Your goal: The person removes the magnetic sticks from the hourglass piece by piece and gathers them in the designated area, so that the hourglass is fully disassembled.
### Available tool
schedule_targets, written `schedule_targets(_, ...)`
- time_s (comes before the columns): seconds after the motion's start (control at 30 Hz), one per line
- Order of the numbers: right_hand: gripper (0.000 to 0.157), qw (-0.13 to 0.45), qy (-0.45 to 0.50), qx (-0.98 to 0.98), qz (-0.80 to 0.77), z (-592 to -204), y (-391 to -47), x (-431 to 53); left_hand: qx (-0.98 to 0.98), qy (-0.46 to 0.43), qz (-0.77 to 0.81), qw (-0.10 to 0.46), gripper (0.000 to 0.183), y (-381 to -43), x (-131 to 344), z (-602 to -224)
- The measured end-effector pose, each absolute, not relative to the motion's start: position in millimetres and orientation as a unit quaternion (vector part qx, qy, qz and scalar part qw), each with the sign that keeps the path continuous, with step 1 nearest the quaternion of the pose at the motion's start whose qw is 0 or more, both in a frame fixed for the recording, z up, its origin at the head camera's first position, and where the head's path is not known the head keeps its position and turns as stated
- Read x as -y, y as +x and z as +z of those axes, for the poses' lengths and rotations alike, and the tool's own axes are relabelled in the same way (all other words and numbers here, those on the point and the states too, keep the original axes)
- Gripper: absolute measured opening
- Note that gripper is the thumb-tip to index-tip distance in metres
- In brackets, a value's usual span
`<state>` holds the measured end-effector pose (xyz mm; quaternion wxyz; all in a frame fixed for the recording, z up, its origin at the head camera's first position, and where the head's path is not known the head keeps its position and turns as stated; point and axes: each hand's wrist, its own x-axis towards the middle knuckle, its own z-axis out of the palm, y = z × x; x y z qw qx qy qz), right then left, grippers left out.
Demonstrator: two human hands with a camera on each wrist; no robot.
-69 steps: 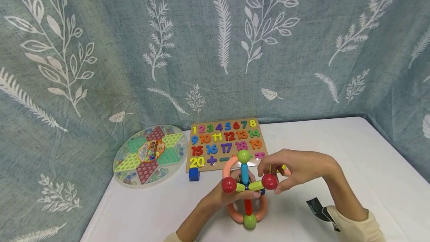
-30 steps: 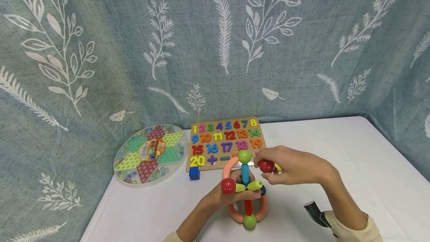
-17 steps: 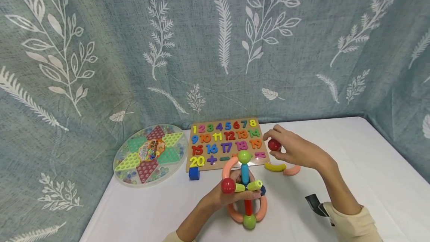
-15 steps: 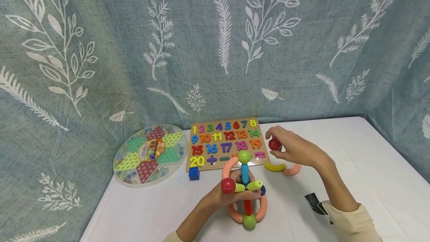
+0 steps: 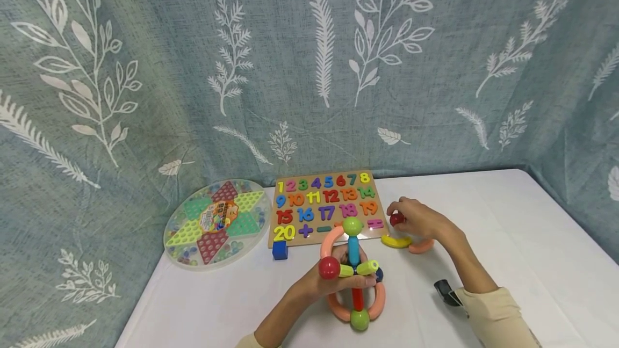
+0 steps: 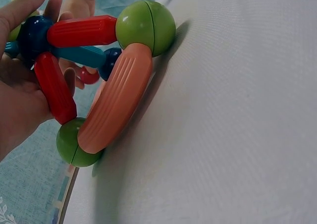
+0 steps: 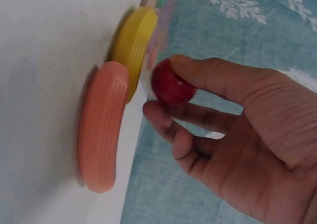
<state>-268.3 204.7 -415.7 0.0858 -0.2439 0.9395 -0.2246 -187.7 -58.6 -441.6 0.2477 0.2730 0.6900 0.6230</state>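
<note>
My left hand (image 5: 321, 282) grips a toy structure of coloured rods and balls around its middle. Green balls (image 6: 146, 28) and a curved orange rod (image 6: 119, 100) form its lower part, and red rods (image 6: 81, 30) meet at a dark blue ball (image 6: 35, 38). A red ball (image 5: 329, 267) caps one yellow-green rod; the other yellow-green rod (image 5: 368, 267) has a bare end. My right hand (image 5: 418, 219) pinches a loose red ball (image 7: 171, 83) between thumb and fingers, beside a yellow curved rod (image 7: 134, 45) and an orange curved rod (image 7: 103, 127) on the table.
A wooden number board (image 5: 319, 196) lies at the back of the white table (image 5: 474, 219), a small blue cube (image 5: 279, 250) at its front left corner. Left of it is a round Chinese checkers board (image 5: 193, 209) with marbles. A patterned curtain (image 5: 271, 69) hangs behind.
My right hand has pulled the red ball off the yellow-green rod and carried it back and right, then lowered it near the curved rods. The left hand keeps its grip in place.
</note>
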Motion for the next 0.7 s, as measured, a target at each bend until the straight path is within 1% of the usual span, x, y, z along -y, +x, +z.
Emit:
schedule_targets(0.2, 0.028, 0.128, -0.233, -0.943, -0.202, -418.2, -269.4, -200.8, -0.69, 0.276, 0.622, 0.246, 0.04, -189.0, 59.1, -441.4)
schedule_targets(0.37, 0.025, 0.138, -0.244, -0.939, -0.198, -419.6, -270.4, -200.7, -0.692, 0.279, 0.621, 0.241, 0.04, -188.9, 59.0, -440.8)
schedule_targets(0.6, 0.028, 0.159, -0.232, -0.94, -0.193, -419.8, -268.2, -202.2, -0.689, 0.272, 0.625, 0.248, 0.04, -186.6, 58.4, -440.2)
schedule_targets(0.7, 0.029, 0.16, -0.228, -0.942, -0.189, -417.8, -267.6, -202.2, -0.689, 0.269, 0.626, 0.248, 0.04, -187.0, 58.4, -440.3)
